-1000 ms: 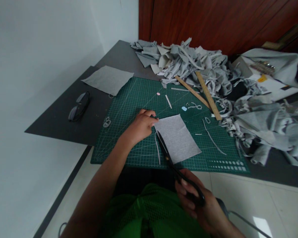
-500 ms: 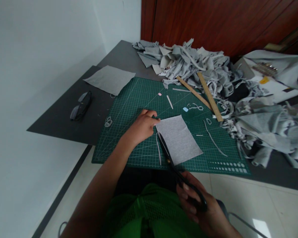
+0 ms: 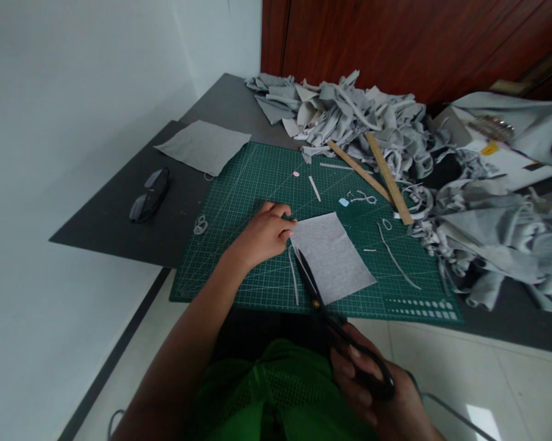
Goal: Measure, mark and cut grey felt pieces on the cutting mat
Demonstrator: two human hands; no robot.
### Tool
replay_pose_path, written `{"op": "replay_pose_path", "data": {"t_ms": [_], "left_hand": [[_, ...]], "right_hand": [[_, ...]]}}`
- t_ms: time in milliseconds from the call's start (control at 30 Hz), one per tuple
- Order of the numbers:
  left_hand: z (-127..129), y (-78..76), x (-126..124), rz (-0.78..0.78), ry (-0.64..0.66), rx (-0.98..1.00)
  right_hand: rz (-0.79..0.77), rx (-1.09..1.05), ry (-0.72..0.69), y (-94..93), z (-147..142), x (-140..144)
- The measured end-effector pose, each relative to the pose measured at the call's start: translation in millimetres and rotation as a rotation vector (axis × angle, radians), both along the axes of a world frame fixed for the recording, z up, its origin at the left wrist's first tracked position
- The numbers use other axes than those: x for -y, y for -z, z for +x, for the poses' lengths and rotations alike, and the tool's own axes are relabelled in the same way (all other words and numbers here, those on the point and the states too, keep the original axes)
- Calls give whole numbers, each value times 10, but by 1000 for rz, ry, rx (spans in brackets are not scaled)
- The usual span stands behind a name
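Note:
A small grey piece of fabric (image 3: 333,254) lies flat on the green cutting mat (image 3: 239,202). My left hand (image 3: 269,229) is closed at its upper left corner, thumb and fingertips gripping the edge. Black-handled scissors (image 3: 315,303) are held in my right hand (image 3: 372,380), fingers through the handles, blades slightly parted along the fabric's left side. A thin cut strip (image 3: 293,278) curves beside the blades, its top end near the blade tips.
Eyeglasses (image 3: 151,195) and a larger grey fabric sheet (image 3: 204,147) lie to the left. Two wooden rulers (image 3: 388,177) rest by a heap of grey scraps (image 3: 344,110) at the back. More scraps (image 3: 505,226) and a white box (image 3: 468,131) stand right.
The scissors and my right hand have drawn back slightly, down and to the right, and the blade tips sit lower on the fabric. My left hand stays in place.

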State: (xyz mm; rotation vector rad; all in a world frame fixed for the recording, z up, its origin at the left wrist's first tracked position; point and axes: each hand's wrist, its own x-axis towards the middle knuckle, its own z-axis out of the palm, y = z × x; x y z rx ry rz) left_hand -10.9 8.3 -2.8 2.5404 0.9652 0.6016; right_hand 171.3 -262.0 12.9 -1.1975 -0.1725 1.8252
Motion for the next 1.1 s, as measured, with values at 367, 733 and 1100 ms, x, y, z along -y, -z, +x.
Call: {"op": "replay_pose_path", "data": {"t_ms": [367, 733, 1100], "left_hand": [[-12, 7, -11, -15, 26, 7], [-16, 38, -29, -13, 33, 16], [-8, 39, -23, -16, 25, 18]], "right_hand": [[47, 96, 18, 54, -56, -98], [13, 202, -45, -38, 34, -233], [-4, 194, -57, 12, 64, -235]]}}
